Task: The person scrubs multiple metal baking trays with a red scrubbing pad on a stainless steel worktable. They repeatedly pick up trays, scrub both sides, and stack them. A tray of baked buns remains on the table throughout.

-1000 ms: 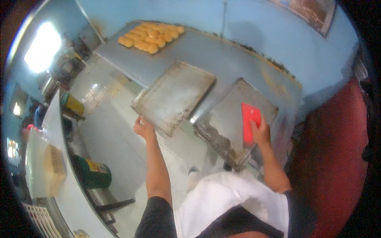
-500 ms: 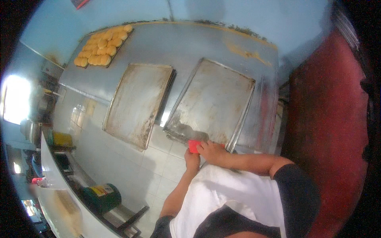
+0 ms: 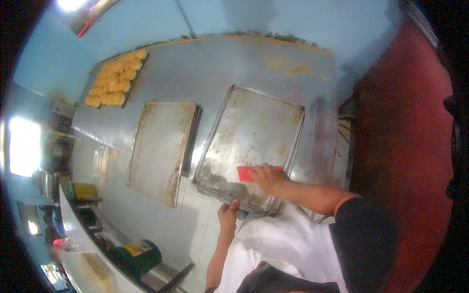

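A worn metal baking tray [image 3: 259, 132] lies on the metal table near its front edge, with another tray's rim showing beneath it. My right hand [image 3: 266, 179] grips a flat red scraper [image 3: 245, 174] and presses it on the near part of the tray's surface. Dark smears mark the tray's near left corner. At the near rim, my left hand [image 3: 227, 215] has its fingers curled and thumb up, holding the tray's edge; its fingertips are partly hidden.
Left of it, a second stack of trays [image 3: 163, 146] juts over the front edge of the table [image 3: 205, 63]. Golden buns [image 3: 115, 78] fill a tray at the far left. A dark green bucket [image 3: 137, 259] stands low at the left, beside a white counter [image 3: 80, 234].
My right hand has moved the scraper from the tray's near rim farther onto its surface. My left hand has parted from the scraper to the near rim. The view has shifted slightly.
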### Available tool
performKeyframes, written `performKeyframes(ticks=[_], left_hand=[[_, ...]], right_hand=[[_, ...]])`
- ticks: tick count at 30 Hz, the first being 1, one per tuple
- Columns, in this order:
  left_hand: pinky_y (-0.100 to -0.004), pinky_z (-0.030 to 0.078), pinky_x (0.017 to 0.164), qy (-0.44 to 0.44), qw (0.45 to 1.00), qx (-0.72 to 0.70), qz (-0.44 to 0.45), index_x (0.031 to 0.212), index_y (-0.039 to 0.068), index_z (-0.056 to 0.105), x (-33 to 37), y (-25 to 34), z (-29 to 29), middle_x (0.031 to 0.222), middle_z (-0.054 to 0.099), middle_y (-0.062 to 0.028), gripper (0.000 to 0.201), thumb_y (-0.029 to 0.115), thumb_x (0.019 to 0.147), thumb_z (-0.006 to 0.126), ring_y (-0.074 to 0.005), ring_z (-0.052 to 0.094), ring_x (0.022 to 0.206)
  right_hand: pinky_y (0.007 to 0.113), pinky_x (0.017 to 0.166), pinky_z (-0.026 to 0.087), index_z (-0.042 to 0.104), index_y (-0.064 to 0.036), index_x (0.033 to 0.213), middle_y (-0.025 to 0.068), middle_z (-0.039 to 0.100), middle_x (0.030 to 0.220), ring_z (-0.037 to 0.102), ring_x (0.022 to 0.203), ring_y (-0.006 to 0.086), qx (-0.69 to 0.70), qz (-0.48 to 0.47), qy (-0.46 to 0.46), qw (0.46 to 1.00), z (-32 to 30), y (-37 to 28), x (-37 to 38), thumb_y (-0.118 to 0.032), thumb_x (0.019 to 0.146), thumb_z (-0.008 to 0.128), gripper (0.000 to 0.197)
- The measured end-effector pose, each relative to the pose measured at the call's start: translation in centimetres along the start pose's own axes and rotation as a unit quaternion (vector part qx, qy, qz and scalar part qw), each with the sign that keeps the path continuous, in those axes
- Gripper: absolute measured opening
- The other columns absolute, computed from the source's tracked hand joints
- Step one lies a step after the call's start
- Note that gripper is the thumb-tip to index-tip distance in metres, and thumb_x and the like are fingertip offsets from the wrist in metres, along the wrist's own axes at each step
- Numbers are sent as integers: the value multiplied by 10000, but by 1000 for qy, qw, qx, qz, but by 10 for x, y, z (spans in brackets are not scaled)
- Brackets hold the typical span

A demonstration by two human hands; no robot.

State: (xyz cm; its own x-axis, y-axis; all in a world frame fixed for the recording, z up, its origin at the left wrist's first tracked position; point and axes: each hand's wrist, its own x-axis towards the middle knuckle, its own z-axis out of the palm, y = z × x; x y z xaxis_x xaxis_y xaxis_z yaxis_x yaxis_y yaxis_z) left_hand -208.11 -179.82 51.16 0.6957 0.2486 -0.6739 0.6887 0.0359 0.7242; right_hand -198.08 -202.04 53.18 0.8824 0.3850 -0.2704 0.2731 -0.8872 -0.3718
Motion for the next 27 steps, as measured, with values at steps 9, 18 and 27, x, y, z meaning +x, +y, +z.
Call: performKeyframes(ticks=[9, 18, 27], left_hand=[[-271, 405, 608, -19, 1000, -14, 3, 805, 2, 633, 10, -9, -7, 749, 640, -42, 295, 255, 825, 781, -117, 526, 650], [-278, 419, 591, -3, 998, 41, 36, 743, -14, 634, 8, -10, -10, 692, 621, -55, 342, 280, 801, 800, -122, 523, 641], [-276, 407, 516, -17, 998, 17, 55, 710, 7, 600, 15, -25, -11, 652, 595, -48, 385, 328, 815, 784, -115, 499, 566]], right_hand=[[517, 819, 506, 604, -26, 1135, 246, 633, 1149, 640, 996, 404, 75, 204, 60, 974, -150, 104, 70, -353, 953, 456, 403], [516, 771, 513, 624, -64, 1080, 217, 646, 1050, 634, 979, 384, 14, 197, 134, 971, -64, 81, 54, -295, 953, 455, 313], [498, 879, 489, 633, -116, 1138, 176, 638, 1075, 602, 1008, 380, 105, 1, -18, 994, -12, -35, -33, -240, 912, 507, 287]])
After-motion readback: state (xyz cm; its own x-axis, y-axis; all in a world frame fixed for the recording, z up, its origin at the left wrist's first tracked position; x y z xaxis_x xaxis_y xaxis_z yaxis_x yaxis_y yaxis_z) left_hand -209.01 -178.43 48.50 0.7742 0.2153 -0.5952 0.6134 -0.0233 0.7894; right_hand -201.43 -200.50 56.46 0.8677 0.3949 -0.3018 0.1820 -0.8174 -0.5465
